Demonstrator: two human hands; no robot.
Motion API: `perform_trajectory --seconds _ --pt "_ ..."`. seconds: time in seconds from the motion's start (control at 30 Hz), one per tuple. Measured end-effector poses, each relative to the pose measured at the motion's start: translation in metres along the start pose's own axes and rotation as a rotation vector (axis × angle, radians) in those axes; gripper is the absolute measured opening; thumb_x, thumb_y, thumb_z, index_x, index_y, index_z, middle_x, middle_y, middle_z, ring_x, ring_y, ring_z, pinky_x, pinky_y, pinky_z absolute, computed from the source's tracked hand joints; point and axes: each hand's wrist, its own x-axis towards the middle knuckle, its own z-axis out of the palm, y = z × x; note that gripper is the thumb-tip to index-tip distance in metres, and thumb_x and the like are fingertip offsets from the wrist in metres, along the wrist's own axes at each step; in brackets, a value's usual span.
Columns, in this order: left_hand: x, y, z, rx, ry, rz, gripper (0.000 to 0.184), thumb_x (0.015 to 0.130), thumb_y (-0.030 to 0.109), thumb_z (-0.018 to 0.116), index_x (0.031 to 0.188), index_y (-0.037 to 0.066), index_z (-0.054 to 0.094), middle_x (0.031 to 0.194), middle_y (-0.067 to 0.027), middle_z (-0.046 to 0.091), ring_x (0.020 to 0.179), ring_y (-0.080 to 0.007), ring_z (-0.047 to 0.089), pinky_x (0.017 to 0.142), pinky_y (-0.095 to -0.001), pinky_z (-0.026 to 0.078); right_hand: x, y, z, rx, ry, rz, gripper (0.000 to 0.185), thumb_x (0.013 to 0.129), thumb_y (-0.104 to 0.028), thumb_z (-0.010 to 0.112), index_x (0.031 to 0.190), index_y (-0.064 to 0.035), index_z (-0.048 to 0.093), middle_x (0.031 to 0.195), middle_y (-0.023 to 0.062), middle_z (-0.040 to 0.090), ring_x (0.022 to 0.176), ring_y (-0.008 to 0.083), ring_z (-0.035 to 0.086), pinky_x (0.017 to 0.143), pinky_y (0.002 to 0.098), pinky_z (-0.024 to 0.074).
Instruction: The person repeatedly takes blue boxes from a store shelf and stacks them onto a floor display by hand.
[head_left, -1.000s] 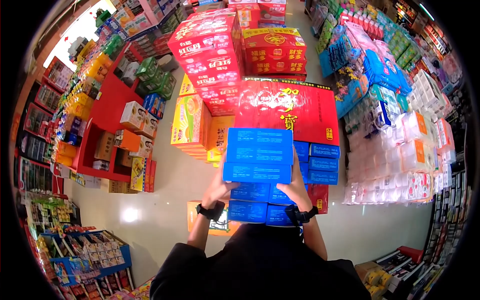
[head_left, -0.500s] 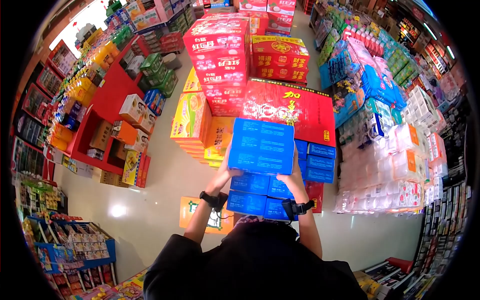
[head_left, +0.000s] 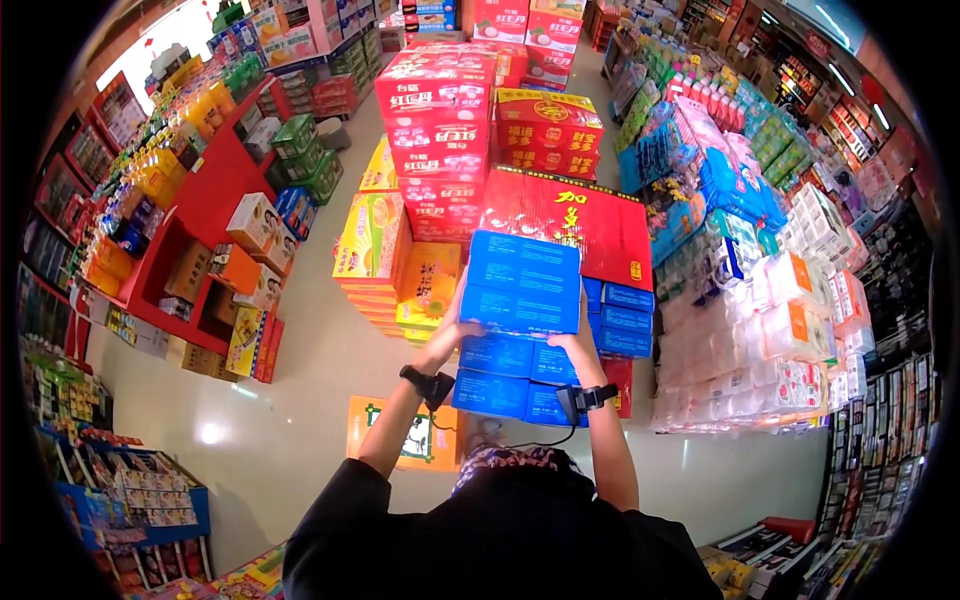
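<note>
A glossy blue carton pack (head_left: 522,283) with fine white print is held level between my two hands. My left hand (head_left: 455,328) grips its left edge, near the lower corner. The lower right corner is in my right hand (head_left: 577,346), and some fingers of both hands are hidden by the pack. Just below and beyond it are stacked blue boxes (head_left: 493,393) of the same look. Behind the pack stands a large red carton (head_left: 610,228) with yellow characters. Black straps with small devices circle both wrists.
Pink-red cartons (head_left: 433,140) rise in a tall stack ahead, with yellow cartons (head_left: 370,237) at their left. Wrapped paper rolls (head_left: 745,350) are piled on the right. A red shelf (head_left: 215,215) lines the left. An orange box (head_left: 400,450) lies on the floor.
The whole scene has shifted slightly as the camera moved. Both hands keep hold of the blue carton pack, which stays above the blue stack, in front of the red carton.
</note>
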Motion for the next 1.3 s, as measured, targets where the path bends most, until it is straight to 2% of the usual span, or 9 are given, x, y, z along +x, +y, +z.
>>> perform_trajectory --seconds 0.4,0.47,0.63,0.77,0.87,1.0,1.1,1.2,1.3 --pt "0.012 -0.008 -0.014 0.073 -0.066 0.038 0.099 0.08 0.0 0.067 0.17 0.011 0.027 0.146 -0.0077 0.056 0.137 -0.0229 0.05 0.12 -0.0397 0.038 0.0 0.005 0.001 0.21 0.001 -0.043 0.134 0.059 0.015 0.078 0.176 -0.0111 0.02 0.176 0.0189 0.035 0.163 0.0338 0.033 0.131 0.0403 0.0346" --pt "0.008 0.001 -0.013 0.153 -0.041 -0.016 0.094 0.083 0.001 0.068 0.168 0.012 0.031 0.153 -0.0097 0.054 0.14 -0.0258 0.049 0.122 -0.0454 0.036 0.006 0.009 0.001 0.232 -0.015 -0.086 0.134 0.059 0.015 0.079 0.177 -0.0101 0.019 0.176 0.0186 0.034 0.163 0.0332 0.033 0.132 0.0397 0.0325" --pt "-0.004 0.015 -0.019 0.335 -0.083 -0.116 0.113 0.086 0.004 0.069 0.179 0.019 0.007 0.172 -0.0142 0.035 0.154 -0.0297 0.04 0.127 -0.0463 0.035 0.001 0.01 -0.011 0.137 -0.075 -0.166 0.133 0.065 0.006 0.091 0.176 -0.0059 0.018 0.176 0.0204 0.033 0.164 0.0343 0.03 0.134 0.0411 0.0279" --pt "-0.042 0.013 -0.027 0.225 0.052 0.008 0.103 0.094 0.003 0.067 0.178 0.006 0.007 0.182 -0.0174 0.024 0.166 -0.0293 0.026 0.13 -0.042 0.033 -0.024 0.019 -0.045 0.019 -0.132 -0.135 0.127 0.074 -0.005 0.095 0.175 -0.0043 0.019 0.177 0.0241 0.03 0.165 0.0367 0.028 0.135 0.0435 0.025" --pt "-0.106 0.016 -0.001 0.217 0.388 -0.008 0.087 0.101 0.008 0.063 0.176 0.005 0.02 0.176 -0.0203 0.037 0.163 -0.0308 0.033 0.127 -0.04 0.036 -0.057 0.012 -0.081 0.095 -0.219 -0.091 0.114 0.082 -0.007 0.089 0.175 -0.0057 0.023 0.176 0.0252 0.032 0.165 0.0361 0.029 0.135 0.0476 0.023" --pt "-0.199 -0.028 0.085 0.253 0.875 0.083 0.067 0.106 0.011 0.062 0.168 0.005 0.037 0.157 -0.0183 0.061 0.141 -0.0278 0.058 0.119 -0.0388 0.047 -0.094 -0.006 -0.125 0.262 -0.331 -0.023 0.082 0.089 0.002 0.078 0.164 -0.0029 0.044 0.161 0.022 0.053 0.154 0.0336 0.049 0.128 0.0484 0.0376" --pt "-0.261 -0.071 0.184 0.473 1.104 0.122 0.034 0.106 0.008 0.063 0.138 -0.001 0.065 0.124 -0.0099 0.078 0.117 -0.0202 0.07 0.106 -0.0378 0.055 -0.112 0.002 -0.141 0.458 -0.393 0.084 0.047 0.093 0.008 0.068 0.139 0.0009 0.062 0.125 0.0157 0.073 0.117 0.024 0.07 0.105 0.0372 0.0548" --pt "-0.307 -0.058 0.302 0.427 1.019 0.001 0.041 0.106 0.01 0.061 0.146 0.003 0.062 0.126 -0.0126 0.077 0.12 -0.0225 0.072 0.106 -0.0401 0.056 -0.113 0.012 -0.148 0.462 -0.562 0.108 0.026 0.095 0.009 0.063 0.12 0.0023 0.068 0.101 0.0117 0.076 0.091 0.0181 0.071 0.089 0.0314 0.0573" --pt "-0.334 -0.058 0.39 0.478 1.149 -0.167 0.04 0.108 0.014 0.061 0.147 0.005 0.061 0.131 -0.0138 0.077 0.121 -0.0263 0.074 0.106 -0.0408 0.058 -0.117 -0.007 -0.143 0.434 -0.703 0.09 0.024 0.094 0.01 0.062 0.115 0.0021 0.069 0.098 0.0098 0.075 0.09 0.0164 0.069 0.087 0.03 0.0562"
